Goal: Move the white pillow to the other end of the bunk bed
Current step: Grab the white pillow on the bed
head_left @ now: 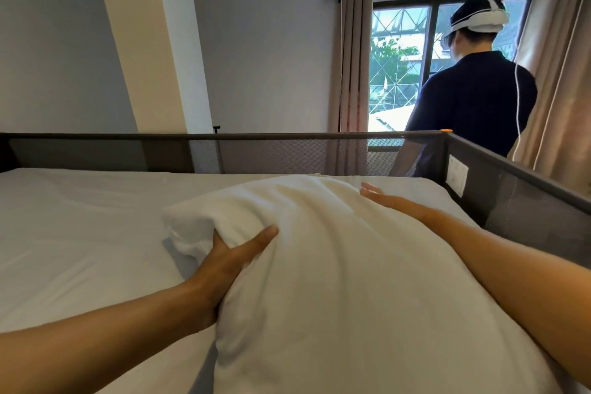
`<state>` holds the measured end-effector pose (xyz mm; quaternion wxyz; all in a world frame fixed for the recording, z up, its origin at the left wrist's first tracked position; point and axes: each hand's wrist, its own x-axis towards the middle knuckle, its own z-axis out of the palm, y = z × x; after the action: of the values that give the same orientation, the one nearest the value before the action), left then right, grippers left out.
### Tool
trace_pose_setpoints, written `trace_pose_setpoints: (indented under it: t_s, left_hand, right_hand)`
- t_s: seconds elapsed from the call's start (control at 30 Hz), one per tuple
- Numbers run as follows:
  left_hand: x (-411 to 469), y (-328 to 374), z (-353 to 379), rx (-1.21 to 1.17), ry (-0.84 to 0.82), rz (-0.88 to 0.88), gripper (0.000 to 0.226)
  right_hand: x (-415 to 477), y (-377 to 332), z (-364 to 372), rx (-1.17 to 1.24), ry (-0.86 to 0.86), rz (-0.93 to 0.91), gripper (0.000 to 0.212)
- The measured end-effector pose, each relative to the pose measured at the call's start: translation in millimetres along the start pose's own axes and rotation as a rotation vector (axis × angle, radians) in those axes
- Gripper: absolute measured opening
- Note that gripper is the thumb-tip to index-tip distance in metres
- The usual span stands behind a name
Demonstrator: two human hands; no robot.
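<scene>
Upper bunk mattress (80,211) in white sheet, dark mesh guard rail (511,198) around it; window (403,67), beige curtains (351,57), second person (473,96) standing beyond. White pillow (335,265) on mattress near right rail. Left hand (230,259) clamped on pillow's left edge, thumb on top. Right hand (383,198) flat, fingers spread, along far right side; both arms extended.

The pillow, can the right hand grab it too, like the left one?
Probably yes. The right hand already lies flat on the white pillow with nothing between them, so it only needs to curl its fingers. The left hand already grips the pillow's side.
</scene>
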<state>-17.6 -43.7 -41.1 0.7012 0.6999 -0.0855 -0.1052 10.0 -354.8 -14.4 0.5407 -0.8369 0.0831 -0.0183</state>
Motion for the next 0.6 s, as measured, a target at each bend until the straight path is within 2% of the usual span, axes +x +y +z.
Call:
trace_pose_setpoints:
  t_s: [0.03,0.1,0.13,0.27,0.4,0.6]
  left_hand:
    - [1,4,-1,0.013,0.005,0.026,0.127]
    - [6,15,-3,0.038,0.035,0.079,0.133]
    - [7,21,-5,0.045,0.061,0.092,0.134]
    - [12,48,-18,0.118,0.141,0.165,0.147]
    - [12,85,-31,0.142,0.206,0.320,0.155]
    - [-6,134,-45,0.344,0.274,0.553,0.143]
  right_hand:
    - [-6,-7,0,0.029,-0.029,-0.002,0.068]
    - [-13,-19,1,0.050,-0.105,-0.038,0.098]
    - [-16,-25,0,0.049,-0.116,-0.057,0.105]
    - [-28,-60,-3,-0.021,-0.106,-0.168,0.071]
    - [-46,-92,-12,-0.119,-0.010,-0.275,0.071]
    - [-68,-131,-13,-0.178,0.123,-0.529,0.076]
